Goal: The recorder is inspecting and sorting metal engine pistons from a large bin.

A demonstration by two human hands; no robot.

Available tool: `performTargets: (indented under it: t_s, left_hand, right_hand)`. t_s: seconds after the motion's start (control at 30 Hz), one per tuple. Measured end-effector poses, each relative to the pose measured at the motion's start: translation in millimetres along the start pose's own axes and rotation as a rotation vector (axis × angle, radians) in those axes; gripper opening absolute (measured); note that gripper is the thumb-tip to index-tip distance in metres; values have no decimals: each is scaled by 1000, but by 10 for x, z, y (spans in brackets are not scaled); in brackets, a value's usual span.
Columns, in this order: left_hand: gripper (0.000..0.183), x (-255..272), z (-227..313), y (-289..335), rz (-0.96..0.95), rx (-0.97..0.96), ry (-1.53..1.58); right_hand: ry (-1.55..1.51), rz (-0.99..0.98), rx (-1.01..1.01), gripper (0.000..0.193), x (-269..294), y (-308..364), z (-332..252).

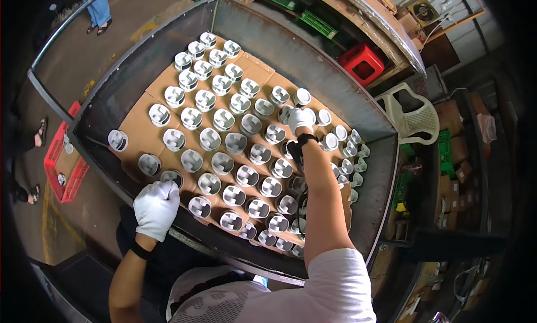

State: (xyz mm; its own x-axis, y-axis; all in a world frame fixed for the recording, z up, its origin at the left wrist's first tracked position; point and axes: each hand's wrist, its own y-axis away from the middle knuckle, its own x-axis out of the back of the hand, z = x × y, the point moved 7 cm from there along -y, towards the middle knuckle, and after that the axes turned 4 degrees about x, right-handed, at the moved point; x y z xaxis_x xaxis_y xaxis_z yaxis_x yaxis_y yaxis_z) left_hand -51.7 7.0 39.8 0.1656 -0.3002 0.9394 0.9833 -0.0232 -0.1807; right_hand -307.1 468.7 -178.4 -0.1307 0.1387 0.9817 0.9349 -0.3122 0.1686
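Note:
Rows of silvery metal pistons (210, 139) stand on brown cardboard (134, 121) inside a deep grey metal bin (313, 46). Both of my hands wear white gloves. My right hand (301, 120) reaches to the right part of the rows, its fingers closed around a piston (285, 114) that they partly cover. Over the bin's near left edge, my left hand (157, 206) is curled with its fingers pressed together. Right beside its fingertips stands another piston (172, 178), partly hidden by the glove; anything inside the left fist is out of sight.
Left of the bin, a red crate (51, 175) holding a few pistons rests on the floor, with other people's feet nearby. A red stool (362, 64) and a pale plastic chair (411, 116) stand beyond the right side. Shelves with boxes and green crates (446, 154) line the right.

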Motion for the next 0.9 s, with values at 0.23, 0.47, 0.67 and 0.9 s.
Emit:
performTargets:
  t_s: [0.23,0.47,0.67,0.9]
  left_hand:
    - [16,-57,124,-58,-27,-2,62]
    - [11,-61,147,-49,33,-55,63]
    - [15,-86,136,-36,35,-75,51]
    - [16,-86,109,10,42,-91,25]
  right_hand:
    - [151,-30,206,26,378,217,13]
    - [-156,-91,265,19,877,780,290]
    - [371,-345,339,23,564,1383,282]
    - [265,-105,288,19,274,1427,347]
